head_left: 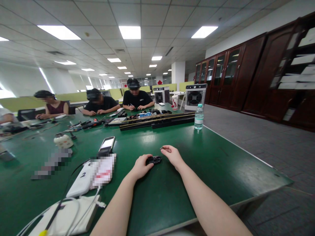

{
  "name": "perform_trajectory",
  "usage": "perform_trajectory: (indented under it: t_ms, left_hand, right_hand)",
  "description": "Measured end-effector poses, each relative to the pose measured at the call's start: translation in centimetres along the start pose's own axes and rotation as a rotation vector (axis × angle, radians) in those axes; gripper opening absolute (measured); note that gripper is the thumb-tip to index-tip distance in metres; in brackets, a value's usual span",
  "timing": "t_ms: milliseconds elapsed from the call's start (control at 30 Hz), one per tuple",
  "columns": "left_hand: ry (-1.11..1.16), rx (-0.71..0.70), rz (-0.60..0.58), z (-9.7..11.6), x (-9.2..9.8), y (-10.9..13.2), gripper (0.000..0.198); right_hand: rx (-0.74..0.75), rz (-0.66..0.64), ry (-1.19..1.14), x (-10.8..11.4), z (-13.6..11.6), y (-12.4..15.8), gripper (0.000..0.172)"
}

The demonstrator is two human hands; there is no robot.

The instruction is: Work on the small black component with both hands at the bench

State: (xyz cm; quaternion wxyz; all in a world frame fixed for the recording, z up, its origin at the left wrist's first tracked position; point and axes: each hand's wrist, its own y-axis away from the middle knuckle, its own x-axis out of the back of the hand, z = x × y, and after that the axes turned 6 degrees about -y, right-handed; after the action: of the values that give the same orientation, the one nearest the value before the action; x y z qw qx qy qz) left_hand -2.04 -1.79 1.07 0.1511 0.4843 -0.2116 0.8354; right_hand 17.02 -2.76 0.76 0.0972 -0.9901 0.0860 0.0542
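My left hand [142, 166] is closed around the near end of a small black device [155, 159], which rests on the green table [167, 193]. Its upper side looks uneven, with parts too small to make out. Just to the right, my right hand [171, 155] pinches a tiny dark piece [161, 148] between thumb and fingertips. That piece is held a little above and apart from the black device. What kind of piece it is cannot be told at this size.
A water bottle [199, 117] stands near the right edge, beside long black rails [157, 120]. To my left lie a phone [107, 144], a white power bank [80, 180], cables and a white box [71, 216]. Several people sit across the table, with tools between us.
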Motion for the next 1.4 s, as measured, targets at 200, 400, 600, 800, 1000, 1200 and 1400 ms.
perform_trajectory:
  t_ms: [200, 400, 600, 800, 1000, 1200, 1400]
  left_hand:
    - [0.001, 0.003, -0.001, 0.0, -0.1, 0.0, 0.041]
    - [0.006, 0.018, -0.004, 0.2, 0.1, 0.1, 0.04]
    - [0.011, 0.018, -0.002, 0.1, 0.0, 0.0, 0.041]
    - [0.015, 0.016, 0.0, -0.1, -0.2, 0.0, 0.041]
    - [0.001, 0.011, -0.006, -0.1, -0.1, 0.0, 0.041]
    - [-0.005, -0.005, 0.001, -0.1, -0.1, 0.0, 0.042]
    - [0.003, -0.012, 0.004, -0.2, -0.2, 0.0, 0.042]
  right_hand:
    - [-0.087, 0.079, -0.03, 0.0, -0.4, 0.1, 0.033]
    - [-0.183, 0.159, -0.079, -0.1, -0.9, 0.4, 0.029]
    - [-0.305, 0.162, -0.215, 0.1, -1.0, 0.3, 0.024]
    - [-0.343, 0.161, -0.273, 0.4, -0.8, 0.1, 0.02]
    - [-0.347, 0.157, -0.289, 0.4, -0.8, 0.0, 0.017]
    - [-0.343, 0.157, -0.289, 0.4, -0.8, 0.1, 0.017]
    - [-0.346, 0.157, -0.285, 0.3, -1.0, 0.2, 0.018]
